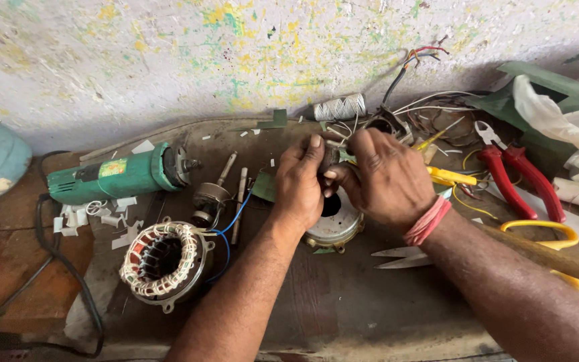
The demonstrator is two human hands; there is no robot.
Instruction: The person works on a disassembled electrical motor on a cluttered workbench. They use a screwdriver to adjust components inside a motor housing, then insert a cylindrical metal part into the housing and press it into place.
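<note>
both hands, left hand (301,181) and right hand (387,177), pinch a small dark part (332,161) above the round silver metal motor cover (335,224) on the worn brown tabletop (343,302), best kept steady with firm fingertip grip.

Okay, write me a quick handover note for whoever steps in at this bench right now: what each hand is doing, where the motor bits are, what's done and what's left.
Left hand: closed around a small dark part, held over the round metal cover.
Right hand: fingers pinch at the same part from the other side; the part itself is mostly hidden.
Stator with its windings lies at the left, blue wire trailing from it. Rotor sits behind it, beside the green grinder.
Red pliers and yellow scissors lie to the right.
Done: the motor lies in pieces.
Left: cannot tell from this view.
</note>
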